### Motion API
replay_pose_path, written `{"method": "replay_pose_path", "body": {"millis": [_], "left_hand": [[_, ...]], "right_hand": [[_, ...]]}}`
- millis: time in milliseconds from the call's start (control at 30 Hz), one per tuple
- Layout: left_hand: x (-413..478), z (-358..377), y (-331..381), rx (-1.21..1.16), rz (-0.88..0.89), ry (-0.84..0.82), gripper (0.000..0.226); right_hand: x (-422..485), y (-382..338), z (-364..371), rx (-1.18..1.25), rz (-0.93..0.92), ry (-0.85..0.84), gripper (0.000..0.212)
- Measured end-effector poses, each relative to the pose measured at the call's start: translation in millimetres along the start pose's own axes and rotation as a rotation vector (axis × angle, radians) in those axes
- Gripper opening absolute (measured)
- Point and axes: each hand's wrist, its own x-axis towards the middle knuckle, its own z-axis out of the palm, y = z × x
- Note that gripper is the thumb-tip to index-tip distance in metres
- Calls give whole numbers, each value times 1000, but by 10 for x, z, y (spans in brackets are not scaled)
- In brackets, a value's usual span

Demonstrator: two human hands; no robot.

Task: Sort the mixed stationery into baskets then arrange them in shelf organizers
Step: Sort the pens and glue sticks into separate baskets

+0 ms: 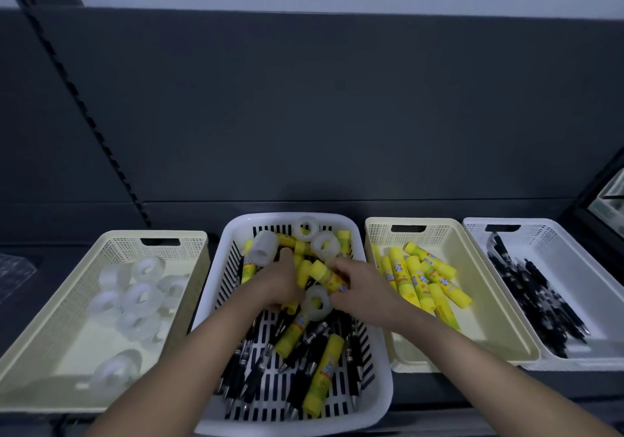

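Outstretched left hand (281, 284) nearly meets right hand (363, 289).

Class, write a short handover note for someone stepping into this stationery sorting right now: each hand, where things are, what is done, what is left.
Left hand: fingers down in the mixed basket; grip unclear.
Right hand: appears to pinch a glue stick in that same basket.
Done: tape rolls in the left cream basket, glue sticks in the right cream basket, pens in the far-right white basket.
Left: tape, glue and pens lie mixed in the middle basket; sort them out, then do the shelf organizers, none of which are in view.
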Motion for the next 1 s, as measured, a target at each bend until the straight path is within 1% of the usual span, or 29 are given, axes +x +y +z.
{"method": "replay_pose_path", "body": {"millis": [33,100,200,267,333,400,500,567,600,667,733,800,900,933,1000], "left_hand": [[-23,20,-8,50,13,-18,64],[-55,59,-27,130,62,3,56],[-103,89,-67,128,124,137,40],[-153,87,-119,175,164,252,32],[-206,60,-186,188,205,329,24],[-263,10,-255,134,224,381,16],[-357,-69,-338,29,236,475,11],[-430,-116,-367,-74,262,536,13],[-466,-139,-379,-131,279,575,16],[-542,-170,-389,-224,316,656,26],[-614,-185,-382,-288,347,710,35],[-669,-176,-381,-326,338,744,45],[-692,-170,-408,-354,289,748,56],[-693,-174,-424,-361,280,740,57],[-701,-180,-450,-374,286,747,52]], "right_hand": [[-4,4,10,-15,-8,-12,28],[9,27,26,-1,-19,0,28],[46,66,13,46,3,66,13],[53,87,-15,47,11,82,15],[45,102,-39,19,-19,47,12],[25,94,-37,-48,-60,-35,13],[24,52,45,-176,-123,-133,25],[46,22,139,-288,-174,-167,31],[58,-2,187,-360,-227,-181,26],[83,-53,296,-570,-360,-227,4],[102,-92,434,-778,-507,-301,13],[140,-114,557,-932,-607,-330,15],[187,-165,644,-1077,-665,-317,14],[194,-191,649,-1104,-668,-316,13],[209,-239,643,-1149,-656,-328,11]]}}
